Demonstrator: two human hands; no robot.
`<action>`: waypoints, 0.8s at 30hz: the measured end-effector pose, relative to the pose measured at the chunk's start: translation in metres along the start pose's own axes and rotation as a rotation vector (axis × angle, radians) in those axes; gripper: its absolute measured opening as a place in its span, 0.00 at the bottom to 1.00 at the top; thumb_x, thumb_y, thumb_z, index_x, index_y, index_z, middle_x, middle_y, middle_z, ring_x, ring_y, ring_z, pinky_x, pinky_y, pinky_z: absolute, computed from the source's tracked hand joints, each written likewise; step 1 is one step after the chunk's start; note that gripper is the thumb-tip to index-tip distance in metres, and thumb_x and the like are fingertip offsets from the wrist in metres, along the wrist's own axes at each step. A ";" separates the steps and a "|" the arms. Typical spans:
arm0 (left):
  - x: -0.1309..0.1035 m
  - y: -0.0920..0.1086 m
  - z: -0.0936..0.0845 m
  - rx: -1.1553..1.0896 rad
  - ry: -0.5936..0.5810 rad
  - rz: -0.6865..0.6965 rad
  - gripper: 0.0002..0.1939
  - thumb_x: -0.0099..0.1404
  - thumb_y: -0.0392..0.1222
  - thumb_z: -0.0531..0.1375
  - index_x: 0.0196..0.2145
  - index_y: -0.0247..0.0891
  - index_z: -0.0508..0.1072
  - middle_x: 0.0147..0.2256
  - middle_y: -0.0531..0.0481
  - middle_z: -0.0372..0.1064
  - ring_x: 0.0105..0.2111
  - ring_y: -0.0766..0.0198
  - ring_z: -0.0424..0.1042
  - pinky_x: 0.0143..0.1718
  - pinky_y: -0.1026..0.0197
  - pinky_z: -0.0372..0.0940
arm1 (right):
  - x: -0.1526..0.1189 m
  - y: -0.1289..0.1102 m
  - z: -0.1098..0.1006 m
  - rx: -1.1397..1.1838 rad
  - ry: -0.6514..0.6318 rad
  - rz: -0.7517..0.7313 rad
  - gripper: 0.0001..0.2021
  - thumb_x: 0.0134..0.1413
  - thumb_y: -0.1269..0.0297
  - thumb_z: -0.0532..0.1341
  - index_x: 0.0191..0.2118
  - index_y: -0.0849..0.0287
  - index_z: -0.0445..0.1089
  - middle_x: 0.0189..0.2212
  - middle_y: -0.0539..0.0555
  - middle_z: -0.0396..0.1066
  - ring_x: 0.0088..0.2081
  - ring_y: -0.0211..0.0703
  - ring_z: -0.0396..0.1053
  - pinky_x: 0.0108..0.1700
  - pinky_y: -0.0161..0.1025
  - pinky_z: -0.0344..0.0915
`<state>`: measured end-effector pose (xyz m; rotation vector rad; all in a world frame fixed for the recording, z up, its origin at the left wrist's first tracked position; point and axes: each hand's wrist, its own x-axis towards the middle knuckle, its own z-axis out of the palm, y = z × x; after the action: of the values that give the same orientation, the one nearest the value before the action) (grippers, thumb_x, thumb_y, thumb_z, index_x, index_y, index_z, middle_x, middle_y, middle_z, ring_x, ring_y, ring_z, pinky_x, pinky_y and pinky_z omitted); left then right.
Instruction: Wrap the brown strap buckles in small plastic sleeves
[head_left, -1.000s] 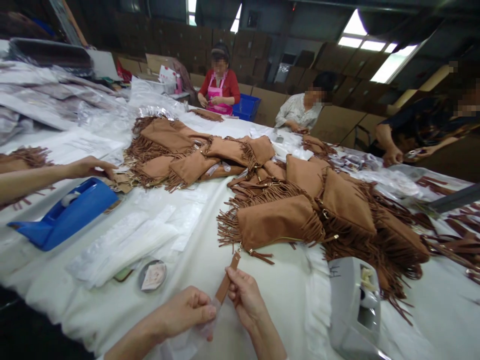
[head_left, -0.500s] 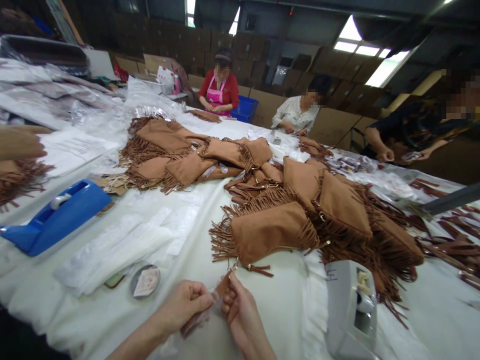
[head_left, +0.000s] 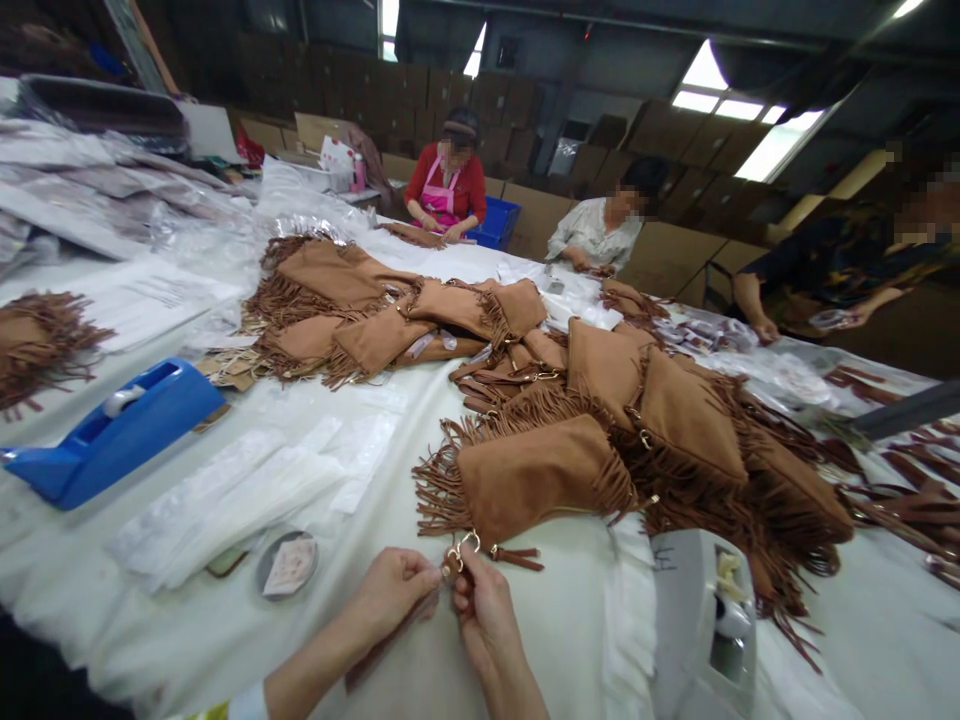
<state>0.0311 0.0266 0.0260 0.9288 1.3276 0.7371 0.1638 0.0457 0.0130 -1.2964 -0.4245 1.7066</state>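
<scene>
A brown fringed bag (head_left: 536, 465) lies flat in front of me, a short strip with a metal tip beside its lower edge. Just below it, my right hand (head_left: 486, 605) is closed on the end of a brown strap with gold-coloured metal rings (head_left: 459, 552). My left hand (head_left: 391, 592) pinches the strap (head_left: 382, 645) close to this hardware. The strap's lower length trails down to the left under my left wrist, and clear plastic seems to cover part of it. Whether the rings are hooked to the bag cannot be made out.
More fringed bags (head_left: 690, 410) are heaped behind and to the right. A blue tape dispenser (head_left: 124, 430) stands left, a grey one (head_left: 694, 620) right. Clear plastic sleeves (head_left: 232, 490) and a round dish (head_left: 264, 575) lie left. Several people (head_left: 450, 190) work across the table.
The strap's metal rings now show between my fingers. My left hand has shifted slightly up, and the strap hangs further down to the left.
</scene>
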 end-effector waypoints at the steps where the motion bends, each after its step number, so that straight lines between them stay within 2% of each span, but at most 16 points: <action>1: 0.003 0.001 0.002 -0.006 -0.009 0.003 0.21 0.51 0.58 0.59 0.19 0.35 0.70 0.17 0.51 0.68 0.18 0.66 0.62 0.23 0.64 0.53 | -0.001 0.000 -0.001 0.003 -0.008 -0.003 0.16 0.34 0.55 0.71 0.23 0.65 0.71 0.18 0.48 0.65 0.18 0.27 0.51 0.16 0.28 0.41; 7: 0.011 -0.001 0.009 -0.192 -0.066 -0.035 0.23 0.50 0.60 0.61 0.23 0.33 0.71 0.20 0.49 0.71 0.21 0.65 0.65 0.25 0.64 0.56 | -0.003 -0.003 -0.001 -0.044 -0.042 0.000 0.17 0.34 0.55 0.71 0.22 0.65 0.71 0.14 0.44 0.57 0.17 0.28 0.49 0.18 0.29 0.42; 10: 0.004 0.001 0.007 -0.289 -0.121 -0.010 0.23 0.54 0.59 0.59 0.27 0.32 0.72 0.24 0.48 0.72 0.21 0.68 0.66 0.25 0.65 0.58 | -0.003 -0.004 0.000 -0.005 -0.067 0.026 0.17 0.35 0.55 0.71 0.21 0.65 0.69 0.15 0.45 0.58 0.17 0.28 0.50 0.18 0.29 0.44; 12: -0.002 0.000 0.004 -0.242 -0.188 -0.037 0.21 0.54 0.57 0.60 0.31 0.33 0.71 0.24 0.50 0.72 0.20 0.69 0.66 0.24 0.66 0.59 | -0.002 -0.004 0.000 0.069 -0.064 0.043 0.16 0.36 0.56 0.71 0.20 0.64 0.69 0.16 0.46 0.60 0.18 0.28 0.51 0.18 0.29 0.44; 14: -0.008 -0.005 -0.002 -0.105 -0.235 -0.105 0.17 0.53 0.54 0.61 0.29 0.34 0.70 0.21 0.51 0.71 0.18 0.68 0.66 0.21 0.66 0.58 | 0.000 -0.003 -0.001 0.137 -0.042 0.059 0.15 0.35 0.58 0.72 0.22 0.64 0.70 0.18 0.47 0.62 0.19 0.28 0.51 0.17 0.28 0.45; 16: -0.011 -0.012 -0.007 0.067 -0.202 -0.145 0.14 0.51 0.50 0.61 0.24 0.35 0.68 0.17 0.52 0.68 0.16 0.66 0.66 0.19 0.66 0.57 | 0.001 -0.002 -0.003 0.164 -0.021 0.070 0.14 0.33 0.60 0.73 0.23 0.64 0.71 0.20 0.48 0.64 0.19 0.27 0.51 0.17 0.26 0.45; 20: -0.009 -0.021 -0.011 0.302 -0.024 -0.066 0.10 0.49 0.44 0.61 0.21 0.36 0.67 0.15 0.54 0.67 0.16 0.64 0.67 0.19 0.66 0.56 | 0.001 0.001 -0.005 0.152 -0.023 0.059 0.14 0.33 0.60 0.73 0.24 0.65 0.72 0.21 0.48 0.65 0.19 0.26 0.50 0.17 0.25 0.44; 22: -0.006 -0.021 -0.008 0.239 -0.010 -0.040 0.12 0.51 0.47 0.61 0.21 0.36 0.67 0.17 0.53 0.68 0.17 0.65 0.67 0.20 0.65 0.56 | 0.000 0.002 -0.006 0.134 -0.034 0.047 0.15 0.34 0.59 0.72 0.24 0.65 0.72 0.21 0.49 0.65 0.19 0.26 0.49 0.17 0.25 0.44; 24: -0.003 -0.017 -0.004 0.088 -0.065 -0.038 0.17 0.53 0.53 0.60 0.22 0.35 0.68 0.19 0.51 0.69 0.18 0.65 0.66 0.22 0.65 0.57 | 0.000 0.002 -0.006 0.119 -0.052 0.035 0.15 0.36 0.58 0.72 0.24 0.65 0.72 0.21 0.49 0.65 0.19 0.26 0.50 0.17 0.26 0.44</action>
<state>0.0257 0.0164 0.0125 0.9873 1.3254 0.6183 0.1685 0.0432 0.0096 -1.1820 -0.3264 1.7705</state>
